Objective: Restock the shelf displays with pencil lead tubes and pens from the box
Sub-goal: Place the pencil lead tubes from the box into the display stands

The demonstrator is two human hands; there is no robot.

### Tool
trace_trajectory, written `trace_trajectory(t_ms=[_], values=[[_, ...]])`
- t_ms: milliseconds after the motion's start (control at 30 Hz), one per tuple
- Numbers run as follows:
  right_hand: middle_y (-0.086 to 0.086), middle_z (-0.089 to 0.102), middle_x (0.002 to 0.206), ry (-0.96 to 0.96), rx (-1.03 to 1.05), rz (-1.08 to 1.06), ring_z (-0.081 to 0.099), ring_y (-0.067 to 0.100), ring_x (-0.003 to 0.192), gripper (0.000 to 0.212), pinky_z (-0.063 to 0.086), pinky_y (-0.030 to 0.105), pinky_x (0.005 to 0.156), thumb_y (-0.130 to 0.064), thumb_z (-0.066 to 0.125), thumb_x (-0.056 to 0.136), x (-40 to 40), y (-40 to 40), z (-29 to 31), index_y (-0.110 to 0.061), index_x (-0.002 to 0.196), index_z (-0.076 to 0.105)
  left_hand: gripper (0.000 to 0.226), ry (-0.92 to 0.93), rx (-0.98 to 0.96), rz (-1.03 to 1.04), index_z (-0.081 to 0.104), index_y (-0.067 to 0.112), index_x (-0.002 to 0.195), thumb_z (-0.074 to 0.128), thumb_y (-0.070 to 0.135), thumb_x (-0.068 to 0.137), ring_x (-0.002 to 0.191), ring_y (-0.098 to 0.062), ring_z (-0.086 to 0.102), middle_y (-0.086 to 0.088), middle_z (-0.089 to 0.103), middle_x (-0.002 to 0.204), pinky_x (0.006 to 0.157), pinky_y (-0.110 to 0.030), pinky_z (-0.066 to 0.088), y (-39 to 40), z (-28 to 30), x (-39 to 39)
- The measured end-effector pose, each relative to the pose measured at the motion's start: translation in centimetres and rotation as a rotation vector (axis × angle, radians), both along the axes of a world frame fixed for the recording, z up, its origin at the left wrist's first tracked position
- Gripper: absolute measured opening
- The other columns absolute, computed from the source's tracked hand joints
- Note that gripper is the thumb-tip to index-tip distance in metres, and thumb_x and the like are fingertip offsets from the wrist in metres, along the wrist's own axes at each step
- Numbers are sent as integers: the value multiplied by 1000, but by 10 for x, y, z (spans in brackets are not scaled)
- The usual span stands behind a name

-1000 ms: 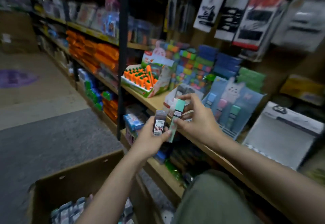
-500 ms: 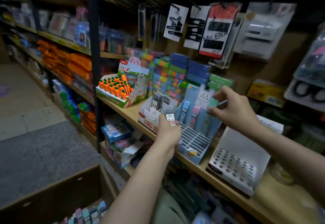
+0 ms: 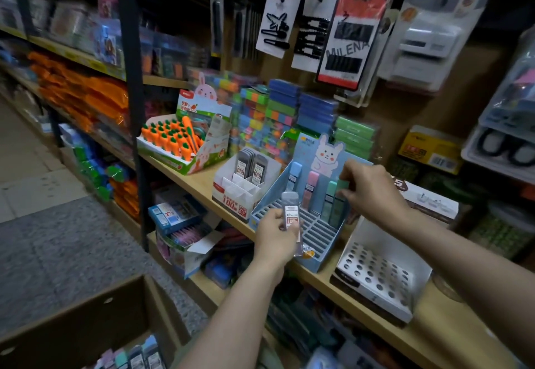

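Pastel-blue cardboard display tray (image 3: 292, 218) with a rabbit backing card and slotted grid stands on the wooden shelf (image 3: 202, 183), head view. Back row holds upright lead tubes: blue, pink, green.

Right hand (image 3: 373, 192): fingers pinch the top of a mint-green plastic lead tube (image 3: 337, 206), which stands at the tray's right end, beside the other green one.

Left hand (image 3: 275, 238): fingers curled round a clear grey plastic lead tube with a white label (image 3: 291, 218), held upright just in front of the tray, gripped at its lower half.

Left of the tray: white cardboard display box with red print (image 3: 237, 192), two dark grey tubes in its rear compartments, front compartments bare.

Bottom left: brown cardboard stock box (image 3: 86, 319) on the floor, more tubes visible inside.

Handling, judged: tubes light, rigid, smooth-sided, likely slippery; contents brittle. Best taken by the flat sides near the cap and lowered straight into a slot.
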State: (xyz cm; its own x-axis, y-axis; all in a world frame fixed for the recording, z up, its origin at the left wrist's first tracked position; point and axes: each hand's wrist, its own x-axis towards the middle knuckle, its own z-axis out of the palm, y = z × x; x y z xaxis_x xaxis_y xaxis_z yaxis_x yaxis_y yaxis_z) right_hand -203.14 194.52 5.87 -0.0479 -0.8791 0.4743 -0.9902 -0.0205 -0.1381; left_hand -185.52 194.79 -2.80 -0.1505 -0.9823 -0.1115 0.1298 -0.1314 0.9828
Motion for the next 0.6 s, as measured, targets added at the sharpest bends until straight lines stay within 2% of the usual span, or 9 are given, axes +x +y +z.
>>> trace_trajectory(t_ms=[200,333,467,600], values=[[11,69,88,-13,-14,-15,66,28,83,24,54,36,69,-13,80,78,-1,-4,-1,-12,93,61,15,-10,-65,-69,60,25,105,49,15,100,90,-8,69,5,71,103,72,-25,58,-1,1,-1],[11,69,90,16,-18,-26,65,29,84,25,56,41,71,-13,79,79,0,-1,-2,-11,95,60,15,-38,-111,-116,59,26,105,49,16,100,93,-10,69,4,71,104,82,-32,59,0,4,-3],[11,69,90,29,6,-43,65,29,86,21,54,40,74,-16,77,80,3,2,-6,-12,94,62,17,-38,-91,-111,59,24,111,48,17,101,92,-9,69,4,71,103,79,-29,59,-1,3,0],[11,65,91,189,-32,-55,63,31,84,6,51,37,72,-13,69,86,3,5,-5,-7,87,69,18,-26,-76,-109,59,23,112,48,15,101,93,-11,69,2,71,104,84,-35,59,0,3,1]])
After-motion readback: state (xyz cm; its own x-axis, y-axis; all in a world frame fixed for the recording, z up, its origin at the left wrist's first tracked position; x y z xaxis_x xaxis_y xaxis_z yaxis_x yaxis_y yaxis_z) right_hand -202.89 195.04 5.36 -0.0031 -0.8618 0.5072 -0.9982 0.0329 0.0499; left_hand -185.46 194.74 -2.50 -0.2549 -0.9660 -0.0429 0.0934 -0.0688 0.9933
